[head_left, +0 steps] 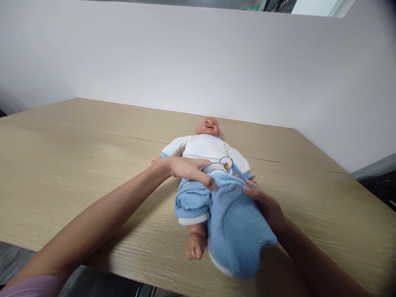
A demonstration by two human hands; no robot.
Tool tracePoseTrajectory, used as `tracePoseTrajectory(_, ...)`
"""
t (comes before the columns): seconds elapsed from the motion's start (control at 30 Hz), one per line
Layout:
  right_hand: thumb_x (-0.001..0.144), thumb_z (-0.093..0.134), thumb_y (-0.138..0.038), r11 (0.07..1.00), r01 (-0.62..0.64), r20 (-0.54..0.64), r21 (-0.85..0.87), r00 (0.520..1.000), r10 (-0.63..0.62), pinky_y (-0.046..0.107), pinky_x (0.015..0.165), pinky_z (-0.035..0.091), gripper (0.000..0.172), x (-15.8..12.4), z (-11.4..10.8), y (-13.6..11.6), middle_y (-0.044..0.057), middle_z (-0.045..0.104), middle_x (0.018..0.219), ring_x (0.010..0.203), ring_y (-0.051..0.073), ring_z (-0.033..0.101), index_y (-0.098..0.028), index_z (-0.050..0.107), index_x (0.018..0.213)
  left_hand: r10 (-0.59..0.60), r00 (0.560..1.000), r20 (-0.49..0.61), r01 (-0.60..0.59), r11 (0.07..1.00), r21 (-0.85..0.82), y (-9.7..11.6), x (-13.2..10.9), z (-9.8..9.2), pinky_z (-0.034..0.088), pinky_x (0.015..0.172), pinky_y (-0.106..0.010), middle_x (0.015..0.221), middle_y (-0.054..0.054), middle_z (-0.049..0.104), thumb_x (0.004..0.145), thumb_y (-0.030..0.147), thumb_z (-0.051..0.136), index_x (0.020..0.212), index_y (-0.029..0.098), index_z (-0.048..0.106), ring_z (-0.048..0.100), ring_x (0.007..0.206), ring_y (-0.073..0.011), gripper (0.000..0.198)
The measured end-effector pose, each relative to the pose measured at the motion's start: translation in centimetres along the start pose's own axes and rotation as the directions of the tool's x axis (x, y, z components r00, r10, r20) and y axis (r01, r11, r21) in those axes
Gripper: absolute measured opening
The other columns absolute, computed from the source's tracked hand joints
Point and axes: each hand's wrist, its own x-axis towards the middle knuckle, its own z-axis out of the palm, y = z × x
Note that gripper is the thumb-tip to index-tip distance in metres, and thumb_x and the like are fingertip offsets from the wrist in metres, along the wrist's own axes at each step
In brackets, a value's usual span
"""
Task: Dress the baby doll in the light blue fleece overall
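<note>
A baby doll (209, 126) lies on its back, head away from me, in a white top (204, 146) with light blue cuffs. Fuzzy blue doll trousers (238, 222) cover its lower body. One bare foot (195, 246) sticks out below the bunched left trouser leg with its white hem; the other leg lies limp and hides whatever is inside. At the waistband my left hand (190, 169) is closed on the trousers, thumb in front, other fingers mostly hidden. My right hand (268, 206) grips the trousers' right side near the waist, fingertips on the cloth.
The doll rests on a wide wooden table (93, 165) with a seam across it. A pale wall (185, 62) rises behind the far edge. The near table edge runs below my left forearm, and a dark object (380, 183) stands beyond the right edge.
</note>
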Motion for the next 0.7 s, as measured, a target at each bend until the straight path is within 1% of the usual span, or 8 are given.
tracePoseTrajectory(0.1,0.08,0.087,-0.056,0.995,0.085,-0.068,0.05,0.994,-0.082,0.038,0.082,0.062,0.035,0.0,0.4,-0.5,0.001,0.076,0.08,0.08,0.026,0.073,-0.026,0.078,0.096,0.008,0.998,0.06,-0.008,1.0,-0.003,0.3,0.1,0.3,0.057,0.081,-0.026,0.096,0.002,0.077,0.075,0.037,0.092,0.099,0.019,0.076,0.07,0.091,-0.0178,0.034)
tracePoseTrajectory(0.17,0.081,0.087,-0.058,0.995,0.09,-0.058,0.043,0.994,-0.088,0.039,0.082,0.062,0.036,0.2,0.5,-0.7,0.001,0.074,0.075,0.077,0.026,0.073,-0.026,0.078,0.095,0.036,0.995,0.088,-0.037,0.999,0.009,0.4,0.1,0.4,0.059,0.087,-0.027,0.106,0.0,0.078,0.075,0.04,0.095,0.106,0.019,0.077,0.071,0.099,-0.0198,0.041)
tracePoseTrajectory(0.3,0.08,0.089,-0.055,0.998,-0.006,0.066,-0.058,0.998,0.009,0.031,0.073,0.06,0.045,0.3,-0.6,-0.5,0.004,0.078,0.084,0.077,0.022,0.073,-0.021,0.079,0.107,0.099,0.994,0.056,-0.101,0.994,0.036,0.0,0.1,0.5,0.059,0.094,-0.028,0.113,-0.002,0.079,0.086,0.047,0.089,0.115,0.021,0.076,0.072,0.106,-0.0205,0.041)
tracePoseTrajectory(0.37,0.076,0.094,-0.055,0.989,-0.072,0.134,-0.131,0.987,0.09,0.024,0.065,0.055,0.048,0.1,-1.6,-0.2,0.005,0.078,0.084,0.072,0.018,0.071,-0.017,0.079,0.102,0.156,0.988,0.0,-0.156,0.987,0.024,-0.4,0.1,0.5,0.059,0.092,-0.027,0.111,-0.002,0.079,0.089,0.048,0.087,0.115,0.021,0.075,0.073,0.104,-0.0194,0.039)
tracePoseTrajectory(0.43,0.071,0.097,-0.057,0.978,-0.123,0.148,-0.169,0.978,0.149,0.021,0.06,0.051,0.052,-0.3,-2.2,-0.1,0.004,0.077,0.082,0.066,0.014,0.068,-0.015,0.079,0.097,0.196,0.98,-0.04,-0.196,0.981,0.005,-0.7,0.0,0.5,0.06,0.089,-0.026,0.107,-0.002,0.079,0.09,0.047,0.087,0.113,0.022,0.074,0.073,0.099,-0.0182,0.037)
tracePoseTrajectory(0.5,0.068,0.099,-0.058,0.985,-0.114,0.097,-0.129,0.987,0.127,0.022,0.06,0.052,0.053,-0.6,-2.0,-0.2,0.002,0.076,0.079,0.063,0.014,0.067,-0.017,0.078,0.095,0.193,0.98,-0.048,-0.194,0.981,-0.005,-0.8,0.0,0.5,0.06,0.088,-0.025,0.106,-0.002,0.079,0.092,0.047,0.085,0.111,0.021,0.074,0.074,0.097,-0.0176,0.034)
tracePoseTrajectory(0.6,0.068,0.099,-0.059,1.0,-0.009,-0.075,-0.03,0.997,0.007,0.029,0.066,0.058,0.047,-0.8,-0.7,-0.7,0.0,0.074,0.075,0.065,0.018,0.067,-0.023,0.076,0.086,0.106,0.991,0.079,-0.104,0.994,-0.021,-0.7,0.0,0.4,0.062,0.088,-0.024,0.108,-0.001,0.081,0.084,0.039,0.093,0.114,0.021,0.076,0.075,0.1,-0.019,0.039)
tracePoseTrajectory(0.7,0.072,0.096,-0.064,0.999,0.031,-0.135,-0.008,0.99,-0.032,0.032,0.067,0.059,0.044,-0.5,0.4,-1.1,-0.001,0.07,0.067,0.067,0.021,0.067,-0.026,0.074,0.078,-0.007,0.954,0.299,0.013,1.0,-0.018,-0.5,0.0,0.4,0.065,0.09,-0.026,0.114,-0.003,0.083,0.073,0.03,0.1,0.116,0.019,0.079,0.077,0.108,-0.0226,0.049)
